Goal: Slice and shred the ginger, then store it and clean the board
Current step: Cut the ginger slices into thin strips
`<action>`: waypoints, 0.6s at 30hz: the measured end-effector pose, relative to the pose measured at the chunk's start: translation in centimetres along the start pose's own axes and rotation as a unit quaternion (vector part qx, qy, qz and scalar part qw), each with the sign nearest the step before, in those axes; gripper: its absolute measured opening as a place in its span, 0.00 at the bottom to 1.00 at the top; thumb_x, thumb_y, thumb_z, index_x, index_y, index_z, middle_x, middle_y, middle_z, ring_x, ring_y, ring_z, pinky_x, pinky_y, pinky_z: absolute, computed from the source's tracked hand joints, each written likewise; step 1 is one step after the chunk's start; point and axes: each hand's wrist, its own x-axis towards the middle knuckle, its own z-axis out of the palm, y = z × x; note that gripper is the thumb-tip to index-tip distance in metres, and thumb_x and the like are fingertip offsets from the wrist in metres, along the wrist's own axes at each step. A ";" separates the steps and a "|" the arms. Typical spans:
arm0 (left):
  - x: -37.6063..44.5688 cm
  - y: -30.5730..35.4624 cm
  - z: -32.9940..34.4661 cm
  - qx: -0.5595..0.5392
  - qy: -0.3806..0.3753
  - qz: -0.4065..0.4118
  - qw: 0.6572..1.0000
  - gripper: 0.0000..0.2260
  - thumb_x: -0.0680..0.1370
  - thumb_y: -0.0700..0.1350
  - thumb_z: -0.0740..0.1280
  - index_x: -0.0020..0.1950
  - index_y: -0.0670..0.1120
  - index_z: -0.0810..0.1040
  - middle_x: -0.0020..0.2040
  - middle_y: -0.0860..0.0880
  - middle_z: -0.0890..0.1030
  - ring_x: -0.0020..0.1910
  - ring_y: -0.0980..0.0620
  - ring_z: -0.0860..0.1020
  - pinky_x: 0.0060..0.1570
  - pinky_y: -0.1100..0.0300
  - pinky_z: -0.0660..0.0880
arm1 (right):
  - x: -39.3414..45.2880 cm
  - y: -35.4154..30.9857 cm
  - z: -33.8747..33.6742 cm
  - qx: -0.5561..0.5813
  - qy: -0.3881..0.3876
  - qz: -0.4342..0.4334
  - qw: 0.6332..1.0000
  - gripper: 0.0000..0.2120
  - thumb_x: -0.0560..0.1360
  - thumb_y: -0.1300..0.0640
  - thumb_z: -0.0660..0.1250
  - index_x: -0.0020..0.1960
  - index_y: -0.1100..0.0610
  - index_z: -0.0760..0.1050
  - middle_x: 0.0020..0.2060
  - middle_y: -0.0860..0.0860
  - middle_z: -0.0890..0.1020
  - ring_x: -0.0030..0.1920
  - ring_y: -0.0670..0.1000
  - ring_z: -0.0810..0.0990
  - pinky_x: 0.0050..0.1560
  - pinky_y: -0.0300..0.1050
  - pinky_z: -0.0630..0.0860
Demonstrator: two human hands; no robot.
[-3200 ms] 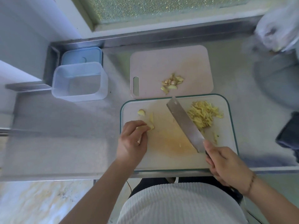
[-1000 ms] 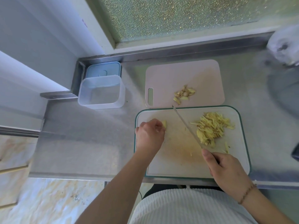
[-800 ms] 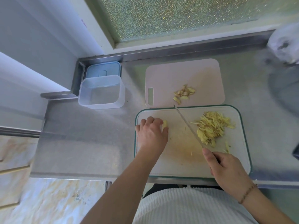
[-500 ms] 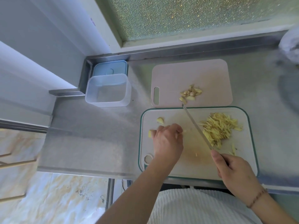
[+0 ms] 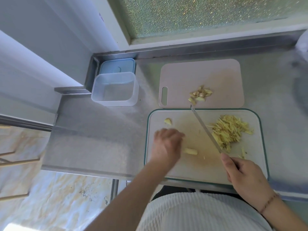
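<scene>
on the board [image 5: 176, 167], right hand [image 5: 245, 177] grips knife [image 5: 205, 130]; left hand [image 5: 166, 144] (blurred) fingers unclear.

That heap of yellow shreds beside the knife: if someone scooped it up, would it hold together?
Probably not. The ginger shreds lie as loose thin strips, with strays already scattered nearby, so a scoop would likely shed some. They look light and possibly moist, so a few may cling to the green-rimmed board.

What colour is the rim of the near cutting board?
Green: a thin border around the whitish cutting board, clearest in the head view.
</scene>
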 end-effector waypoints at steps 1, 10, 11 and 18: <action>1.4 -1.3 -0.5 0.006 0.019 -0.015 1.000 0.12 0.68 0.32 0.72 0.47 0.45 0.85 0.46 0.47 0.85 0.42 0.44 0.81 0.44 0.51 0.75 | 0.0 0.0 -0.1 0.001 0.003 0.002 1.000 0.44 0.64 0.20 0.44 0.29 0.64 0.65 0.20 0.50 0.66 0.22 0.46 0.65 0.30 0.46 0.67; 7.1 -6.4 -2.3 0.089 -0.108 0.026 0.990 0.05 0.72 0.38 0.68 0.43 0.45 0.84 0.39 0.47 0.81 0.39 0.41 0.78 0.43 0.53 0.68 | -0.3 -0.2 0.2 0.006 -0.001 -0.004 1.000 0.48 0.62 0.17 0.42 0.29 0.64 0.66 0.21 0.52 0.68 0.23 0.46 0.66 0.30 0.45 0.66; 7.4 -6.3 -2.6 0.096 -0.132 0.036 0.986 0.06 0.73 0.36 0.69 0.44 0.45 0.83 0.41 0.46 0.81 0.41 0.40 0.78 0.44 0.53 0.67 | -0.4 -0.1 0.3 0.009 0.000 -0.006 1.000 0.48 0.62 0.17 0.42 0.29 0.64 0.66 0.21 0.53 0.68 0.23 0.46 0.67 0.30 0.45 0.67; 8.1 -4.3 -4.2 0.096 -0.226 -0.013 0.969 0.06 0.80 0.41 0.67 0.52 0.48 0.83 0.51 0.50 0.81 0.54 0.48 0.74 0.55 0.55 0.66 | -0.5 0.1 0.0 0.012 0.009 -0.010 1.000 0.43 0.65 0.22 0.46 0.29 0.64 0.65 0.21 0.52 0.67 0.23 0.46 0.67 0.31 0.46 0.68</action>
